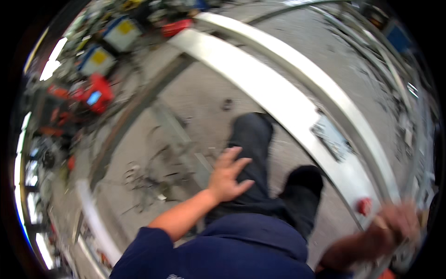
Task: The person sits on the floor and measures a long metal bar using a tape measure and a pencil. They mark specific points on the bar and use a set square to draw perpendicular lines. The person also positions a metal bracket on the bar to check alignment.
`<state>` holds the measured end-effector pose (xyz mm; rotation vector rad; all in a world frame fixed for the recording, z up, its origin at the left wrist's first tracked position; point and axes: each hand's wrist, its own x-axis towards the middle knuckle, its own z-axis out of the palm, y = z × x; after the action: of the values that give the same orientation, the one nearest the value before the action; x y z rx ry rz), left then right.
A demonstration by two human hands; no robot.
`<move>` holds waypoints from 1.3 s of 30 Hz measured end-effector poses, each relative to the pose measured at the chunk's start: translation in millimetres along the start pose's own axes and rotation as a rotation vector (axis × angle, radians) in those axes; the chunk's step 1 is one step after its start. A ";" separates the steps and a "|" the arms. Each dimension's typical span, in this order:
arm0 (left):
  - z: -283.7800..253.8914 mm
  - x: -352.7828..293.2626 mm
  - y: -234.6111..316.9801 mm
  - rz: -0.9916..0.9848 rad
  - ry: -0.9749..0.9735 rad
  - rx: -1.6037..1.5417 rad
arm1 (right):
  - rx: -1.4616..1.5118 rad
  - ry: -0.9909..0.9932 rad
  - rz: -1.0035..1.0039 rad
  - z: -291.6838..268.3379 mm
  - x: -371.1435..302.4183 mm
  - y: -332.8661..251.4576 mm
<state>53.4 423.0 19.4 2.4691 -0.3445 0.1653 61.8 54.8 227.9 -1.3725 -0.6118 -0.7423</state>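
My left hand hovers over or rests on my dark trouser leg, its fingers spread and nothing in them. My right hand is smeared by motion at the lower right, beside the end of a long, pale metal beam. Whether it holds anything is hidden by the blur. Close to it, a small red object sits on the beam; its kind is unclear. Farther along the beam lies a grey, flat tray or box with small bits on it.
A second pale beam runs alongside. Darker steel bars form a frame on the left, with cables and scraps on the floor. Red machines and white-blue boxes stand far left; long metal lengths lie far right.
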 end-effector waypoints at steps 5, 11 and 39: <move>13.1 -7.4 1.1 -0.033 0.021 0.005 | 0.642 0.377 0.914 15.7 -36.5 76.2; 11.6 -6.0 1.3 -0.013 0.005 0.016 | 0.675 0.341 0.949 17.7 -51.2 82.1; 121.7 277.8 116.7 0.702 -0.301 0.086 | -0.280 0.648 0.817 -79.4 -137.3 49.9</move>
<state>290.5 202.3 45.8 2.3517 -1.3491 0.0946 9.9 -6.9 82.4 -1.3680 0.5657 -0.5474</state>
